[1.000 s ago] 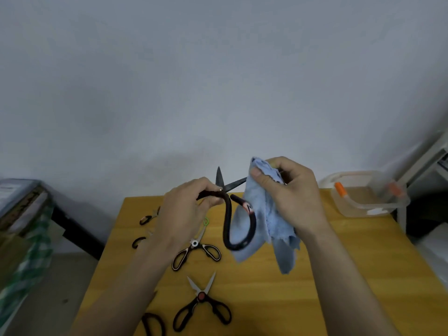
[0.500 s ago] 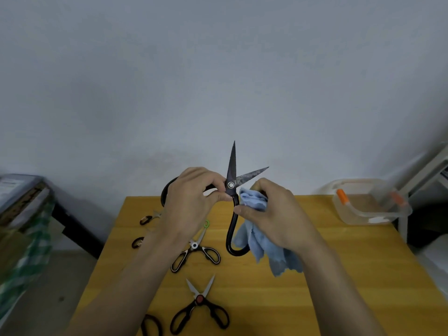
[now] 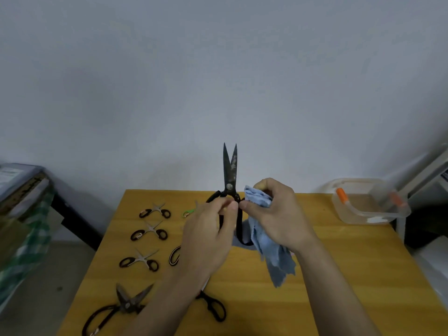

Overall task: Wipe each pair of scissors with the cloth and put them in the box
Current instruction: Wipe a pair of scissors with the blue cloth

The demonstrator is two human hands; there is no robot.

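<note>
Large black scissors [image 3: 229, 166] stand upright over the wooden table [image 3: 339, 275], tips up, blades almost together. My left hand [image 3: 208, 236] grips their handles just below the pivot. My right hand [image 3: 274, 212] holds a crumpled blue cloth [image 3: 274, 253] beside the handles, its thumb tip touching them; the cloth hangs down below the hand. A clear plastic box [image 3: 371, 202] with orange latches sits at the table's far right corner. Several other scissors lie on the left side, among them small brown-handled scissors [image 3: 155, 210] and big black scissors [image 3: 121, 306] near the front edge.
A green-handled pair [image 3: 189, 212] peeks out behind my left hand. More black handles [image 3: 215, 309] show under my left forearm. A stack of boxes with a green checked cloth [image 3: 21, 226] stands left of the table. A white rack [image 3: 426, 170] rises at the right.
The scissor blades have swung from spread apart to nearly together and now point straight up. Both hands have come closer together at the handles. The camera view has tilted, showing more of the table.
</note>
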